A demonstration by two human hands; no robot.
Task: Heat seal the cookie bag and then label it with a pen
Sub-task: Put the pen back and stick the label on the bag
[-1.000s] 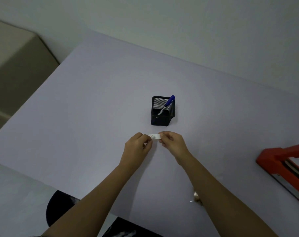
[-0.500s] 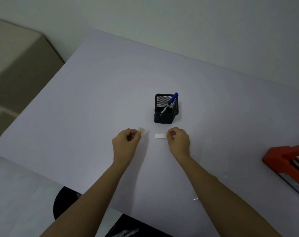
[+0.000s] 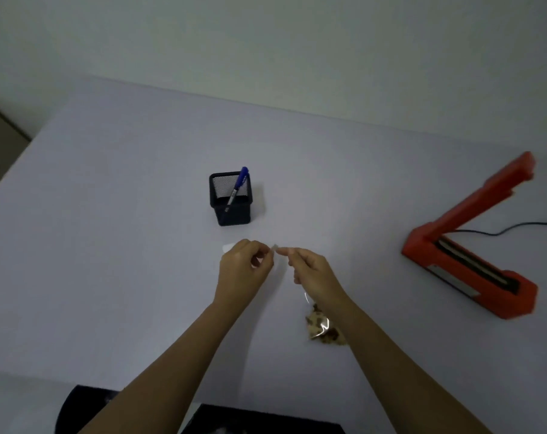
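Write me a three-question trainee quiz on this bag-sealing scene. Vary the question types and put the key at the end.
1. True or false: the red heat sealer has its arm raised.
2. Short answer: which of the person's forearms partly covers the cookie bag?
3. Multiple choice: where is the blue pen?
A. Lying on the cookie bag
B. Standing in the black mesh pen holder
C. Lying across the heat sealer

Key: 1 true; 2 the right forearm; 3 B.
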